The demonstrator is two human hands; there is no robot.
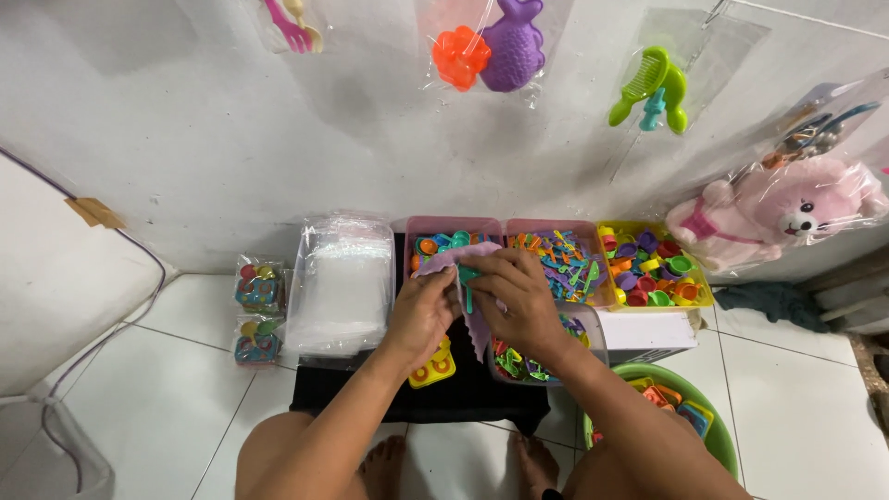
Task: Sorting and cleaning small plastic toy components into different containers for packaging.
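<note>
Bare knees and feet frame the bottom of the view, and just above them both hands meet over a black cloth (463,393) spread on the white tile floor. Left hand (421,310) pinches the edge of a small clear plastic bag (477,319) with a lilac tint, fingers closed narrowly on it, while the right hand (514,292) grips the other side and appears to press a small teal toy piece (468,278) into its mouth. That bag hangs between the hands, in front of the pink tray (449,227). A yellow moulded toy piece (432,368) lies on the cloth under the left wrist. Beyond stand a second pink tray of tiny utensils (556,255), a yellow tray of little cups (653,264), and a clear tub of mixed pieces (542,356) under the right forearm. To the left sit a stack of empty clear bags (341,282) and two filled packets (258,310), which suggests that packing is at an early stage: two done, one in hand, many bags and pieces left. A green basin (718,421) sits at right.
</note>
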